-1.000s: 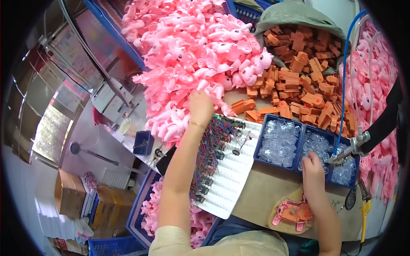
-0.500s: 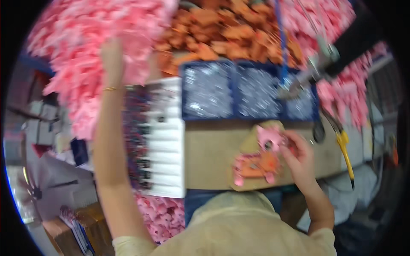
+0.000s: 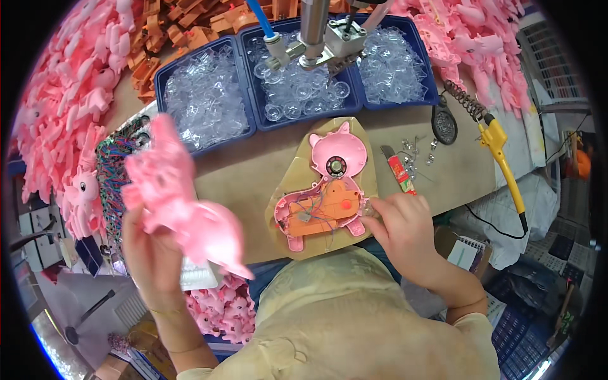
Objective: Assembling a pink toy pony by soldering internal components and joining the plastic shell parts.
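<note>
- Left hand point(image 3: 152, 244) clenched around pink toy shell half point(image 3: 180, 202), raised above table
- Right hand point(image 3: 402, 225) pressing fingertips on open toy half point(image 3: 326, 196) with speaker and wires, on jig
- Likely next: aligning shell over open half

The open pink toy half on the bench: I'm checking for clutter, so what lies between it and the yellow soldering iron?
In the head view, a small red utility knife and a few loose screws lie between the open toy half and the yellow soldering iron.

A brown workbench point(image 3: 253, 171) carries blue trays point(image 3: 206, 95), an open pink toy half point(image 3: 326, 190), and a yellow soldering iron point(image 3: 500, 158).
</note>
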A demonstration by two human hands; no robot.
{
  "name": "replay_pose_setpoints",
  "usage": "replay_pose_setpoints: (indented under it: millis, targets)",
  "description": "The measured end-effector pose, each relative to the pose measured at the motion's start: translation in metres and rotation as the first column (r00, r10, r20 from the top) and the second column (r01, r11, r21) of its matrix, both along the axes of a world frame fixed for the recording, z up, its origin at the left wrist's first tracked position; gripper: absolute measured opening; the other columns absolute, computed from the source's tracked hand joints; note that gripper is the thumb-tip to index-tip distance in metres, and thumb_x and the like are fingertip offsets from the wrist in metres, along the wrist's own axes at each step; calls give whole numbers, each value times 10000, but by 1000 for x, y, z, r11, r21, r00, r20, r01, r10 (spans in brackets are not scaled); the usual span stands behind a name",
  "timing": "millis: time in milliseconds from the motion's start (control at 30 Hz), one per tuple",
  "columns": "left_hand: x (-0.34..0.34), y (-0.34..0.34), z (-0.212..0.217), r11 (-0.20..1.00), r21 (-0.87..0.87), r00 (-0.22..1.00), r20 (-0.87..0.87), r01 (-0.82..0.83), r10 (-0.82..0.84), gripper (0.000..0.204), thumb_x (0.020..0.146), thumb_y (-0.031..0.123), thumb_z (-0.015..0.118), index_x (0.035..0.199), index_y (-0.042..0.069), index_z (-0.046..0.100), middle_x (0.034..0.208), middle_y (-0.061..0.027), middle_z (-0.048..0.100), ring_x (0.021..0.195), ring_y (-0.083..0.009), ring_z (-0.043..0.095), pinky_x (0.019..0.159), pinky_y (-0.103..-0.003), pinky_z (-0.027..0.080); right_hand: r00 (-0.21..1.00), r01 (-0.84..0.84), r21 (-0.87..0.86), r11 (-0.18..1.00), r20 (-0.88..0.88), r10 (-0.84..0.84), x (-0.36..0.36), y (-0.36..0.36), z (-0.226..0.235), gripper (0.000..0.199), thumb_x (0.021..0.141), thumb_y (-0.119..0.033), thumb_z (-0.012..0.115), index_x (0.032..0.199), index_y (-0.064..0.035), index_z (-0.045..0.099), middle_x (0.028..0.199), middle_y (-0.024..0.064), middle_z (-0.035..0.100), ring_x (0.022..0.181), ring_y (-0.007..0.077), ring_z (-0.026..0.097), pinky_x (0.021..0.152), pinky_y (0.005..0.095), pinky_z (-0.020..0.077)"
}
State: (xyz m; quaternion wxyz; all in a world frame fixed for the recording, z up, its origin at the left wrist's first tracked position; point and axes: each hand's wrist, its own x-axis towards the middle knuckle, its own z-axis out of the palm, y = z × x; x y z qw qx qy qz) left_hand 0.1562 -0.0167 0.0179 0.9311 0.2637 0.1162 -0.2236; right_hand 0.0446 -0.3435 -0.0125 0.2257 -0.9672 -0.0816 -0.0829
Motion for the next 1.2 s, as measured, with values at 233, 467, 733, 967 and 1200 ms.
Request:
replay_pose_setpoints:
  millis: [233, 467, 733, 967, 1200]
  targets:
    - [-48, -69, 17, 978, 143, 983, 123, -153, 136, 277, 877, 73, 468, 1113, -57, 533, 1149, -168, 592, 1055, -243, 583, 932, -417, 461, 980, -2, 302, 953, -187, 62, 16, -3, 36, 337, 779, -135, 674, 1066, 1, 561, 931, 100, 599, 867, 227, 574, 759, 338, 440]
    - [-66, -78, -8, 665, 744, 679, 522, -67, -515, 652, 829, 101, 612, 1381, 23, 274, 1357, -164, 391, 1175, -264, 487, 1033, -395, 364, 908, 264, 850, 456, -378, 180, 57, 14, 46, 373, 866, -40, 513, 1234, -3, 464, 1025, 52, 613, 937, 114, 581, 784, 247, 471]
    - [-61, -39, -5, 808, -256, 775, -240, 531, -585, 779, 747, 205, 662, 1383, -12, 268, 1267, -281, 452, 1067, -333, 569, 847, -437, 505, 820, 14, 634, 773, -450, 354, 61, 14, 52, 284, 880, -114, 547, 1135, 8, 576, 926, 54, 626, 794, 81, 553, 676, 233, 456]
    - [-56, -63, -3, 796, 528, 943, -32, 296, -330, 686, 592, 81, 661, 1213, -83, 422, 940, -232, 594, 827, -331, 606, 751, -425, 516, 973, 28, 211, 977, -229, 22, 13, -9, 14, 352, 748, -129, 699, 1056, -2, 583, 918, 100, 573, 783, 218, 571, 669, 303, 460]
    - [-58, -76, -3, 854, 502, 990, -38, 135, -134, 665, 671, 40, 603, 1287, -46, 366, 1176, -183, 535, 1062, -276, 568, 909, -397, 481, 888, 137, 540, 830, -438, 139, 29, -29, 2, 220, 762, -64, 673, 954, 12, 598, 923, 84, 557, 761, 182, 573, 678, 291, 480]
